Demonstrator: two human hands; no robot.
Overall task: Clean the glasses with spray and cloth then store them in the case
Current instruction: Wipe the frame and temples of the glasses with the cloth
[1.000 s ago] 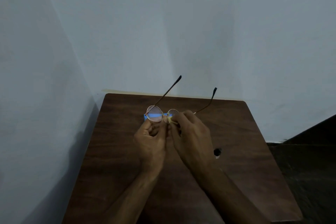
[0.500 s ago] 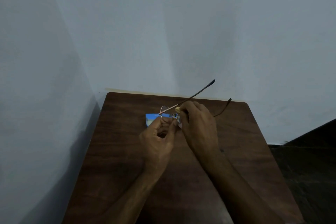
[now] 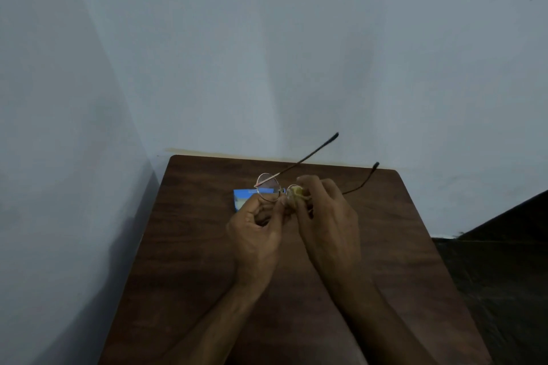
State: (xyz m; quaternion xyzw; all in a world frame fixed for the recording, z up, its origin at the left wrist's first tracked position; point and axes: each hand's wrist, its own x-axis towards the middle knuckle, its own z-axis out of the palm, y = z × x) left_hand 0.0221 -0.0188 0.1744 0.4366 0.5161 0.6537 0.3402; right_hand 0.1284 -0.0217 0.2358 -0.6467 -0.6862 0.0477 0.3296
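Fingers (image 3: pixel 274 206) of left hand (image 3: pixel 255 234) still pinch glasses (image 3: pixel 268 187), those of right hand (image 3: pixel 329 222) clamp cloth (image 3: pixel 295 191), frame turned face-on.

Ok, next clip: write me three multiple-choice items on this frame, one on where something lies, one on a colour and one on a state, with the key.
1. Where is the blue box?
A. on a shelf
B. on the table, just beyond the left hand
C. on the floor

2. What colour is the cloth pinched by the right hand?
A. yellowish
B. red
C. black

3. How do the temples of the glasses stand?
A. folded flat
B. missing
C. unfolded, pointing away from the person

Key:
1 B: the box lies on the dark wood behind the left hand, which holds the glasses.
2 A: a yellowish wad shows between the right fingers at the right lens.
3 C: both temples stretch out open from the frame.
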